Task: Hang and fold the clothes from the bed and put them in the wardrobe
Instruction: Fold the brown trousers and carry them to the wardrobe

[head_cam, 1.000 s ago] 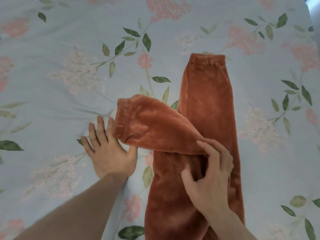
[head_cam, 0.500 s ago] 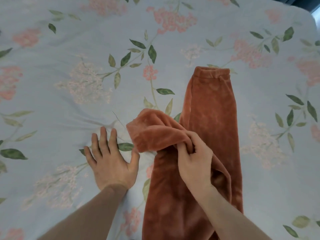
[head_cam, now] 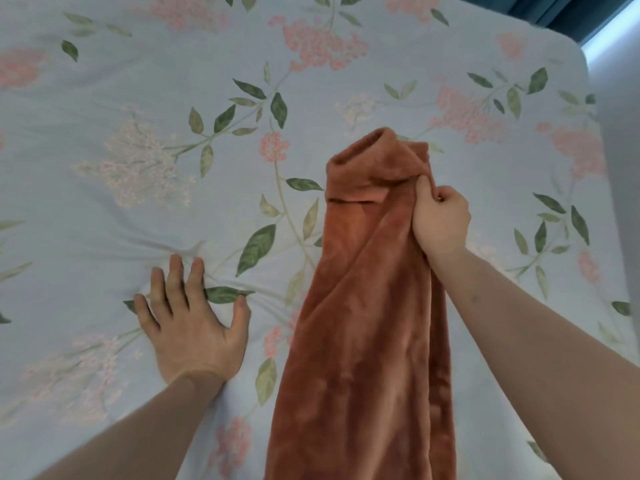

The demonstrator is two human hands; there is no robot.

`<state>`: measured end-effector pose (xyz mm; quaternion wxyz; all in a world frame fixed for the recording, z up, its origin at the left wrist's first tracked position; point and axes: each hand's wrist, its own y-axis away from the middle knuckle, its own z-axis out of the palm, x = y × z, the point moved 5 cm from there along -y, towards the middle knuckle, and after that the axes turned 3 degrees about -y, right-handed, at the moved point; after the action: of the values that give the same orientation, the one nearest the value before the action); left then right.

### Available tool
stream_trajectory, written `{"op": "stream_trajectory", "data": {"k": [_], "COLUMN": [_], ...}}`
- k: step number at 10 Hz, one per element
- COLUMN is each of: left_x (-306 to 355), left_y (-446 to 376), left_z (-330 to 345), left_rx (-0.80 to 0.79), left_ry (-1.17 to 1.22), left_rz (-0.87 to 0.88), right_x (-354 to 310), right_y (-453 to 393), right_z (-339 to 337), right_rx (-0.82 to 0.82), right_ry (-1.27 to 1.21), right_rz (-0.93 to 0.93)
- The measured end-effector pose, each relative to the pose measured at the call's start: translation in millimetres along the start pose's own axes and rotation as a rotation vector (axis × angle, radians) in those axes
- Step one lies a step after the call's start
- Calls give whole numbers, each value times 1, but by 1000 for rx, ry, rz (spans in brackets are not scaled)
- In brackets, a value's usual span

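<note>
Rust-orange fleece trousers (head_cam: pixel 367 323) lie lengthwise on the bed, running from the bottom edge of the view up to the middle. My right hand (head_cam: pixel 440 220) grips one leg near its cuff and holds it over the other leg, the cuff end bunched and standing up above my fist. My left hand (head_cam: pixel 194 320) rests flat on the bedsheet to the left of the trousers, fingers spread, not touching them. The waist end is out of view below.
The bed carries a pale blue sheet (head_cam: pixel 173 98) printed with pink flowers and green leaves. Its right edge (head_cam: pixel 595 168) drops off near the view's right side, with a dark curtain and bright window strip (head_cam: pixel 609 26) at the top right corner.
My right hand has carried the trouser leg from lying across to the left up and over onto the other leg. My left hand has stayed flat on the sheet.
</note>
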<state>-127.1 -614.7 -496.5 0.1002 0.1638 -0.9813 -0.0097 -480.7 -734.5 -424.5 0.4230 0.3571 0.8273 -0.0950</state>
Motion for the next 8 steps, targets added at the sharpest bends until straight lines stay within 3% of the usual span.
{"op": "stream_trajectory", "data": {"k": [1, 2, 4, 5, 7, 8], "left_x": [0, 0, 1, -1, 1, 0], "left_y": [0, 0, -1, -1, 0, 2], "left_z": [0, -1, -1, -1, -1, -1], "left_rx": [1, 4, 4, 0, 24, 30], "left_ry": [3, 4, -3, 0, 27, 29], "left_rz": [1, -1, -3, 3, 3, 8], "right_x": [17, 11, 28, 36, -16, -30], "right_y": [-1, 6, 8, 9, 0, -22], "right_z": [9, 12, -14, -10, 6, 23], "right_rx": [-48, -42, 175, 59, 2, -108], "right_ry": [98, 82, -53, 37, 45, 75], "right_rz": [80, 35, -52, -1, -375, -249]}}
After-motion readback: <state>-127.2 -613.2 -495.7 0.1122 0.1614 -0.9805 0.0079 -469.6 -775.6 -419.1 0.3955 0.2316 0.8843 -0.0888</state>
